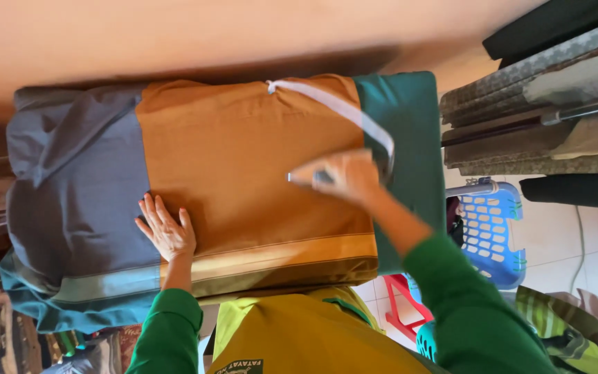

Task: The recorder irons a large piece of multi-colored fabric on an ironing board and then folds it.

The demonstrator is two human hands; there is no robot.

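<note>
Centre of frame: folded cloth [243, 159], ochre-orange middle panel, grey section toward left of frame, teal band at right edge and along lower left edge. Lies flat on a padded ironing surface; orange wall fills the upper frame.

Left hand [166, 230], lower left of centre: palm down, fingers spread apart, pressed flat on cloth at the grey/orange boundary. Nothing held.

Right hand [344, 176], right of centre: grip closed around handle of an iron [316, 178], motion-blurred, sitting on orange panel near teal band. White cord [340, 111] runs from top edge of cloth down to the iron.

Both sleeves green; yellow garment at bottom centre.

Right of frame: blue plastic basket [491, 232] on tiled floor, red stool [399, 305] just below it, stacked folded fabrics [541, 111] at upper right. More textiles at lower left, detail unclear.
</note>
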